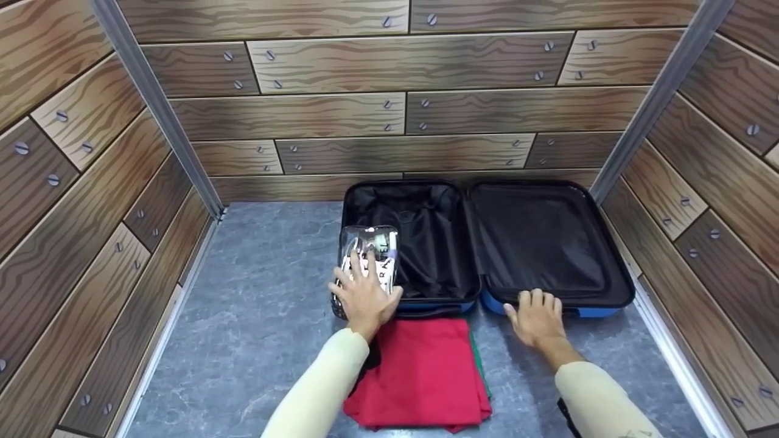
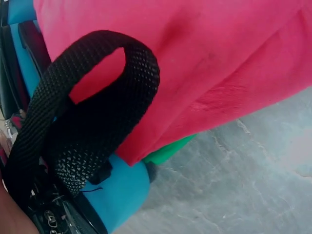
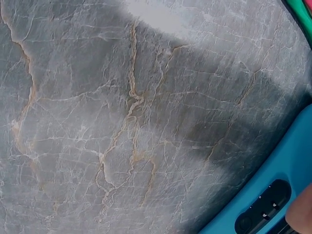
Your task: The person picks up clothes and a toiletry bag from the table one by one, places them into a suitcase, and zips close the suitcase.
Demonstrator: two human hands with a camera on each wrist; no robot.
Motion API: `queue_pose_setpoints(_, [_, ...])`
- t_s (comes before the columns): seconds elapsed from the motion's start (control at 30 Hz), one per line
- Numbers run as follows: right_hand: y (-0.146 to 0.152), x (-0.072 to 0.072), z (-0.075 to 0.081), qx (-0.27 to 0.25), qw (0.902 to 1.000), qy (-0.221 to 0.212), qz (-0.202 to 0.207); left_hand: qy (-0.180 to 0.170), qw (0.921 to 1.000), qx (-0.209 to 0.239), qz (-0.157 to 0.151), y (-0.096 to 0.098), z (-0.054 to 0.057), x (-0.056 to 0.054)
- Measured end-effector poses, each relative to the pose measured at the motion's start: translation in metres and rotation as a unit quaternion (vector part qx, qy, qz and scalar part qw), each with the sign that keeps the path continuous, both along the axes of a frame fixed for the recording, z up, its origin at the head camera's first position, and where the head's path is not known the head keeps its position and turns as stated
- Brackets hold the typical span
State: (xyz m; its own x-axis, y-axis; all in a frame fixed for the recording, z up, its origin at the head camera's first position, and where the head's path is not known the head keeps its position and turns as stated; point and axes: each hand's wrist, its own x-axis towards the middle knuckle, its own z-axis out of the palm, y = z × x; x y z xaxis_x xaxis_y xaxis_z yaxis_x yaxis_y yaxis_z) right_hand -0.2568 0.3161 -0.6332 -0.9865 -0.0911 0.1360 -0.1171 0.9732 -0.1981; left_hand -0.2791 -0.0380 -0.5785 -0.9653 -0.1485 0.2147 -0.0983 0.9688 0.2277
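A blue suitcase with black lining lies opened flat on the floor. My left hand rests with spread fingers on a clear toiletry bag printed with large black letters. The bag lies over the near left rim of the suitcase's left half. In the left wrist view, the bag's black strap loops up in front of red fabric. My right hand grips the front rim of the right half, fingers over the edge and thumb along the blue side. A fingertip shows beside a black fitting in the right wrist view.
Folded red cloth lies on the grey floor in front of the suitcase, with a green edge showing beneath it. Wood-patterned walls with metal corner strips stand close behind the suitcase and to both sides.
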Motion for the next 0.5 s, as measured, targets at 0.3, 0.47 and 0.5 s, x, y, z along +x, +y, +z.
queue_pose_setpoints(0.3, [-0.002, 0.002, -0.001, -0.005, 1.0000, 0.000, 0.000, 0.034, 0.9932, -0.069, -0.087, -0.002, 0.019, 0.001])
queue_pose_setpoints(0.47, [-0.001, 0.002, -0.002, -0.006, 0.9999, 0.013, 0.002, 0.033, 0.9838, -0.094, -0.149, -0.008, 0.017, 0.010])
queue_pose_setpoints(0.5, [-0.001, 0.002, -0.002, -0.006, 0.9999, 0.014, 0.002, 0.035, 0.9823, -0.092, -0.159, -0.009, 0.016, 0.012])
